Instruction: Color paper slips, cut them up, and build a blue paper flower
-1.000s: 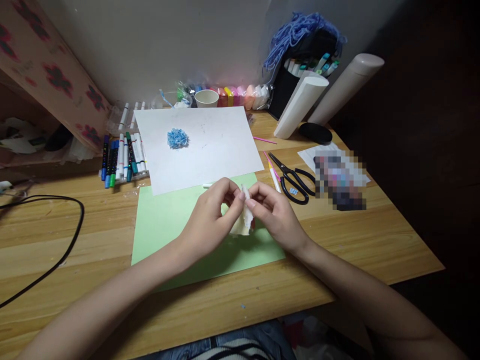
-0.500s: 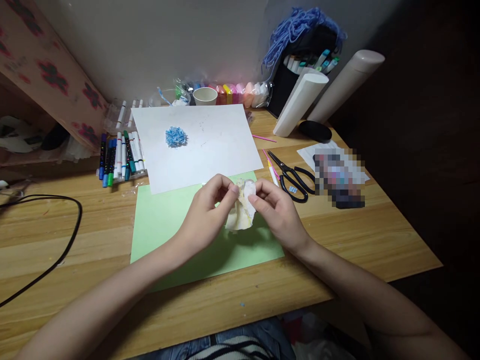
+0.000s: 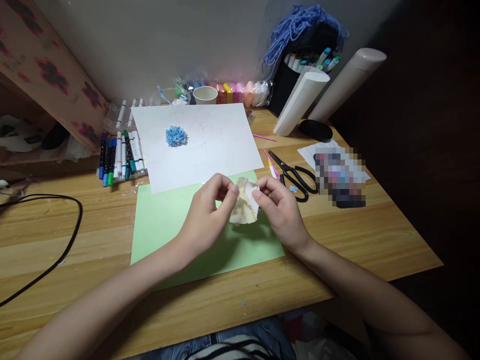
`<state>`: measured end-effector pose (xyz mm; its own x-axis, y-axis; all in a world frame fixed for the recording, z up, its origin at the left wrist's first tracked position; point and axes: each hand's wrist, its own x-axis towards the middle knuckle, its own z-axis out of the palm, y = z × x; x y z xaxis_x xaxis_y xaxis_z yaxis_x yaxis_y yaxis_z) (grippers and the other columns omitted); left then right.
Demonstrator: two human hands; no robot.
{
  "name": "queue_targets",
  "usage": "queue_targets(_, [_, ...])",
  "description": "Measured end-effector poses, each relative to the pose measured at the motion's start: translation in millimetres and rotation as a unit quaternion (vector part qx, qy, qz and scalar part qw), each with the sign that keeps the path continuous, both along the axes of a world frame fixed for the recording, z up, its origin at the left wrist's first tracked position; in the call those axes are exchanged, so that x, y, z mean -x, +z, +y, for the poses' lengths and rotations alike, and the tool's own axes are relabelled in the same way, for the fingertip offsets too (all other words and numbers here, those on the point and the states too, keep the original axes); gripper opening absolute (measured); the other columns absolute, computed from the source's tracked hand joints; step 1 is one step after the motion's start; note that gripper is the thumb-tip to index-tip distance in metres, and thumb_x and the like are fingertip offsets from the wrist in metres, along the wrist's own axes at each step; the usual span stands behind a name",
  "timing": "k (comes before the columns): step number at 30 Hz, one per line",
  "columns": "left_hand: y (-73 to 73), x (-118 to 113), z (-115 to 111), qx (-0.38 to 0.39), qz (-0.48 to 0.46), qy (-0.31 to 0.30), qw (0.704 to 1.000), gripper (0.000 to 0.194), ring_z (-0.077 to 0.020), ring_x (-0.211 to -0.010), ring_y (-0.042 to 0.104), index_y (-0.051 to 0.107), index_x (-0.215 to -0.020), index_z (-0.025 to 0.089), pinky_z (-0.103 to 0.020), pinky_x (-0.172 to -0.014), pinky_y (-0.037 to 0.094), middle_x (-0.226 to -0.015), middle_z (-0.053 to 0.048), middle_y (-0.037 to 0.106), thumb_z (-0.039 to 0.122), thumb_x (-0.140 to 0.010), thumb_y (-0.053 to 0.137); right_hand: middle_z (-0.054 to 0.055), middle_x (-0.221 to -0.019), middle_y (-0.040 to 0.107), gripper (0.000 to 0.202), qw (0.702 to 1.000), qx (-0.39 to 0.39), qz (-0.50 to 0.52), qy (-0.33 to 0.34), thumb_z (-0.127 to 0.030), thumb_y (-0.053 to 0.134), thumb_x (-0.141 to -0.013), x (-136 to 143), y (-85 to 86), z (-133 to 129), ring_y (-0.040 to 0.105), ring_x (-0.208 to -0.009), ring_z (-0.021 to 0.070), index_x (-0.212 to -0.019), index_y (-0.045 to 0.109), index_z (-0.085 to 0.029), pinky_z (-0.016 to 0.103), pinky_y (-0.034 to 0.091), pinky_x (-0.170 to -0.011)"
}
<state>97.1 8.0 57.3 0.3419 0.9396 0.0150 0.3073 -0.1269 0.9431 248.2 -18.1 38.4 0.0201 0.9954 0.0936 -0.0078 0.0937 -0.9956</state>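
Between my two hands is a crumpled piece of off-white paper [image 3: 244,207] with yellowish stains, perhaps a tissue. My left hand [image 3: 210,210] pinches its left edge between thumb and fingers. On the other side, my right hand [image 3: 279,212] pinches the upper right edge the same way. Both hands are raised above a green sheet of paper [image 3: 161,235], and their shadow falls on it. Behind, a white sheet [image 3: 221,145] overlaps the green one and carries a clump of blue and white shreds [image 3: 176,136].
Black-handled scissors [image 3: 292,175] lie to the right, near a pixelated item [image 3: 339,177]. Markers [image 3: 120,155] lie at the left beside a black cable [image 3: 77,230]. At the back stand a paper cup [image 3: 205,95], colourful clay packs [image 3: 236,94], white bottles [image 3: 302,102] and a pen holder [image 3: 281,90].
The paper between my hands has been spread wider and flatter, its lower edge now a little higher. My right hand has shifted slightly to the right.
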Motion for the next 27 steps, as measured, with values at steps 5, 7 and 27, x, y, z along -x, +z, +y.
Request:
queue_targets(5, [10.4,-1,-9,-0.038,0.133,-0.033,0.99,0.028,-0.014,-0.066,0.048,0.046,-0.072,0.02,-0.027,-0.06,0.036,-0.071,0.001,0.053,0.043,-0.088,0.048,-0.004,-0.07,0.053,0.014,0.999,-0.045,-0.018,0.016,-0.027,0.062,-0.084,0,-2.6,-3,0.053,-0.063,0.0093,-0.078,0.052,-0.02,0.02,0.045,-0.055])
queue_targets(7, [14.2,-1,-13,-0.071,0.161,-0.034,0.984,0.025,-0.0142,-0.066,0.048,0.046,-0.072,0.02,-0.028,-0.06,0.037,-0.071,0.001,0.053,0.039,-0.086,0.051,-0.004,-0.072,0.053,0.011,0.998,-0.06,-0.022,0.021,-0.024,0.063,-0.084,0,-2.4,-5,0.053,-0.066,0.009,-0.08,0.053,-0.021,0.019,0.046,-0.057])
queue_targets(27, [14.9,5,-7,-0.19,0.134,-0.025,0.972,0.013,-0.0133,-0.076,0.049,0.048,-0.076,0.019,-0.028,-0.068,0.038,-0.078,0.001,0.053,0.02,-0.089,0.049,-0.003,-0.074,0.059,0.008,0.999,-0.041,0.023,-0.018,-0.024,0.059,-0.087,0,4.8,-1,0.058,-0.06,0.0085,-0.08,0.055,-0.021,0.022,0.052,-0.059])
